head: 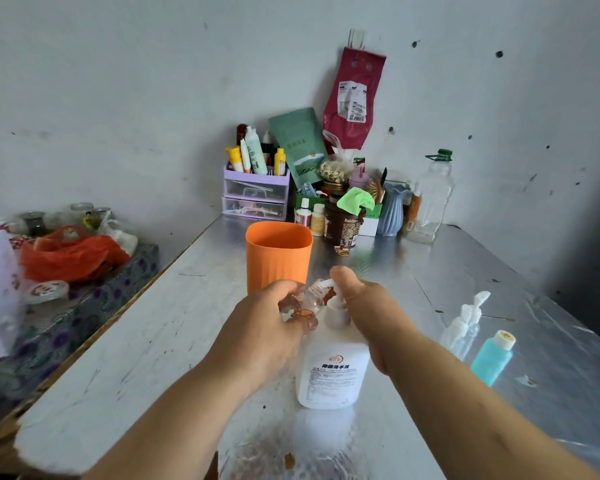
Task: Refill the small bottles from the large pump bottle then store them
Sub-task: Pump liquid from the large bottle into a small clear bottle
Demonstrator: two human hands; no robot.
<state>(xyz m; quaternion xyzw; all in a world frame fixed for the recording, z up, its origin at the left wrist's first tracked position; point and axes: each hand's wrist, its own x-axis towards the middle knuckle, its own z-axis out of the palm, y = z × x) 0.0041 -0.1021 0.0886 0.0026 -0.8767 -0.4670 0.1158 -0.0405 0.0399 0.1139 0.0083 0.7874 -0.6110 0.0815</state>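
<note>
The large white pump bottle [331, 368] stands on the metal table [174, 327] near its front. My right hand [368, 313] rests on top of the pump head, thumb raised. In my left hand [267, 327] a small clear bottle [303, 303] with brown prints lies tilted, its open neck held at the pump's spout. An orange cup [278, 254] stands just behind my hands. To the right lie a clear pump-top small bottle [465, 323] and a teal small bottle [492, 356] with a pale cap.
At the back corner stand a purple drawer organiser [255, 195] with tubes, a brown tub [342, 225], a blue vase [392, 209] and a tall clear bottle [430, 199]. A red plastic bag [70, 254] and jars lie on a lower surface at left.
</note>
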